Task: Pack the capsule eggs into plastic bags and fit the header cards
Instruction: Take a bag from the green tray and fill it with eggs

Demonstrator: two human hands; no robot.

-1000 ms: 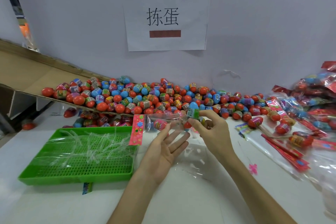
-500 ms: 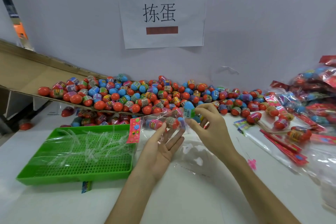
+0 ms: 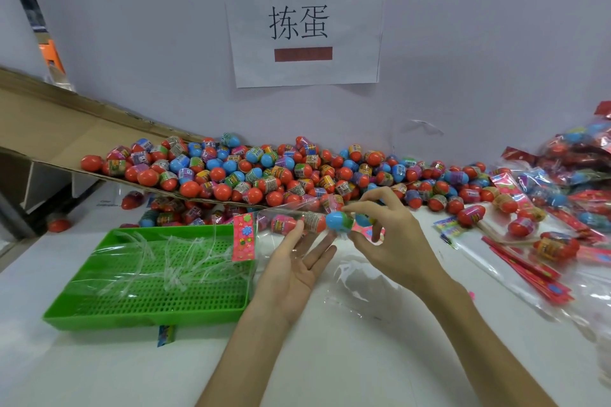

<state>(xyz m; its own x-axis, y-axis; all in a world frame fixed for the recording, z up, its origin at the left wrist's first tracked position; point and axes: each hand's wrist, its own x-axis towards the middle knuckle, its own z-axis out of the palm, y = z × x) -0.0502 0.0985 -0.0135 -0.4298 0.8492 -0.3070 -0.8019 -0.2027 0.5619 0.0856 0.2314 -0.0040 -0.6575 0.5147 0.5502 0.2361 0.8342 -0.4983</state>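
Observation:
A narrow clear plastic bag (image 3: 291, 218) lies level above the table with a pink flowered header card (image 3: 244, 236) at its left end. It holds a pink egg (image 3: 283, 225), a red egg (image 3: 314, 221) and a blue-and-green egg (image 3: 339, 221) at its mouth. My left hand (image 3: 294, 269) is under the bag, palm up with straight fingers touching it. My right hand (image 3: 393, 241) pinches the blue-and-green egg at the bag's mouth and also holds a pink card. A big heap of loose capsule eggs (image 3: 264, 172) lies behind.
A green perforated tray (image 3: 148, 301) with clear plastic strips stands at the left. A cardboard ramp (image 3: 59, 129) slopes down to the heap. Filled bags and red header cards (image 3: 545, 235) lie at the right. An empty clear bag (image 3: 360, 284) lies under my right wrist.
The blue-and-green egg has moved left from my right fingertips into the bag's mouth. The bag now shows three eggs in a row. My left hand stayed beneath it.

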